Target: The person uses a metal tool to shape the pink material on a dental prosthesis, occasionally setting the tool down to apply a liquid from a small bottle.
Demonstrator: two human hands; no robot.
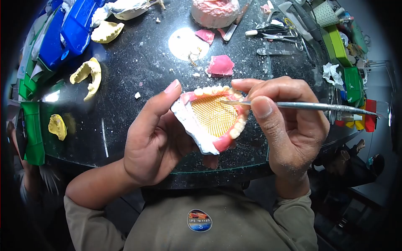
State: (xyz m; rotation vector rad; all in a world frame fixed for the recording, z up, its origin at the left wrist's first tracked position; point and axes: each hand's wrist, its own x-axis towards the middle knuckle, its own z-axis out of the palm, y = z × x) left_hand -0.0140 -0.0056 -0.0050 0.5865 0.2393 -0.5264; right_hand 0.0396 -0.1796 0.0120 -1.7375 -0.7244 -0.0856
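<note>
My left hand is closed around a denture on a white plaster base, raised above the dark table. Cream teeth run along its pink gum rim, and a golden mesh fills the palate. Between the thumb and fingers of my right hand is a slim metal dental carver. Its flat tip lies over the mesh near the upper teeth, and its shaft points right. My right fingertips are right at the denture's toothed edge. The plaster base hides part of my left fingers.
Pink wax pieces and a round plaster block lie beyond the denture. Yellow dental casts are at left, near a blue bin. Scissors, other tools, crumpled tissue and a green box occupy the right.
</note>
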